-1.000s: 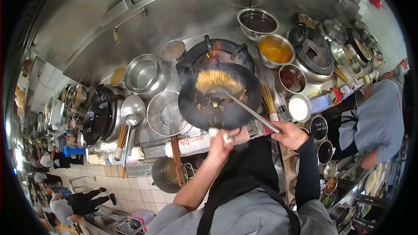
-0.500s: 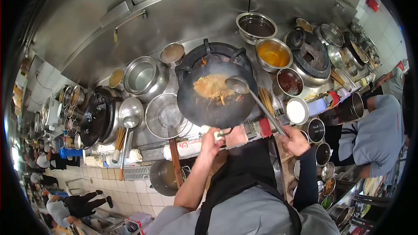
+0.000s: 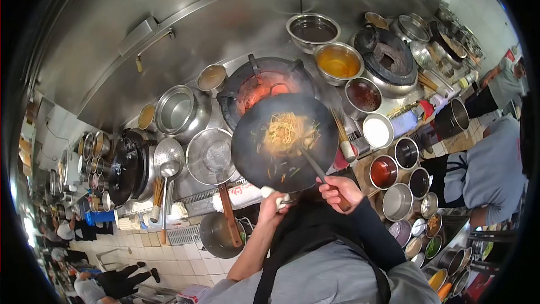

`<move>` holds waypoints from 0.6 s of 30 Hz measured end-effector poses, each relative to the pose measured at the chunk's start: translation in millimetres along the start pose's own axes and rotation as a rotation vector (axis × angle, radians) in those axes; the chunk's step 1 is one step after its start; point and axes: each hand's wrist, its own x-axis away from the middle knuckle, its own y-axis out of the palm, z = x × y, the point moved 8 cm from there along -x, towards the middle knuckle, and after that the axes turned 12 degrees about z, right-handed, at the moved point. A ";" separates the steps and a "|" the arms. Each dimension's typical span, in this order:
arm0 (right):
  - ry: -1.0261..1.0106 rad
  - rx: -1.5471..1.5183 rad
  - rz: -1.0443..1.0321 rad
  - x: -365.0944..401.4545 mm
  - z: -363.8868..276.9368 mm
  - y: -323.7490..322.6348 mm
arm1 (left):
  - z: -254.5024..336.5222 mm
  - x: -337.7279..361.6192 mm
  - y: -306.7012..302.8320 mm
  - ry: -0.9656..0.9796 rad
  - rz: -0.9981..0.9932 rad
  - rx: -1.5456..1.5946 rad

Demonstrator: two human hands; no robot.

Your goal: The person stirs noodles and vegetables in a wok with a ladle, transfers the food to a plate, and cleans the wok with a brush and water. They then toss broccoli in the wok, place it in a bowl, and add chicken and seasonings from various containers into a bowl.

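Note:
A black wok [image 3: 256,160] with noodles [image 3: 286,132] and some vegetable strips in it is tilted in front of the burner [image 3: 264,87], whose inside glows red. Closed around a white cloth at the wok's near rim is my left hand [image 3: 272,207]. My right hand [image 3: 344,191] grips the wooden handle of the ladle [image 3: 315,164]. The ladle's bowl is hidden among the noodles, and steam blurs the food.
A long-handled strainer [image 3: 211,155] lies left of the wok, near a steel pot [image 3: 181,110]. Bowls of dark liquid [image 3: 313,29] and orange liquid [image 3: 339,63] stand behind at right. A co-worker in grey [image 3: 492,163] is at far right.
The wok has come off the burner towards me, exposing the glow. My right hand has moved left and nearer the wok, and the ladle has gone down into the noodles. The view has shifted.

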 end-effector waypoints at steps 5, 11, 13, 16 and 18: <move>0.080 -0.117 -0.088 32.3 44.0 -34.7 | -9.0 26.6 -24.7 -0.021 0.009 -0.014; -0.336 0.414 0.116 96.4 89.2 -66.6 | 0.4 64.5 -27.8 0.182 -0.027 -0.179; -0.395 0.413 0.162 102.3 112.0 -78.5 | -7.0 77.8 -32.8 0.234 -0.066 -0.220; -0.325 0.191 0.123 106.9 151.1 -100.8 | -30.5 100.7 -48.3 0.244 -0.093 -0.290; -0.227 -0.131 -0.001 117.5 175.4 -111.7 | -47.8 114.8 -61.2 0.231 -0.104 -0.340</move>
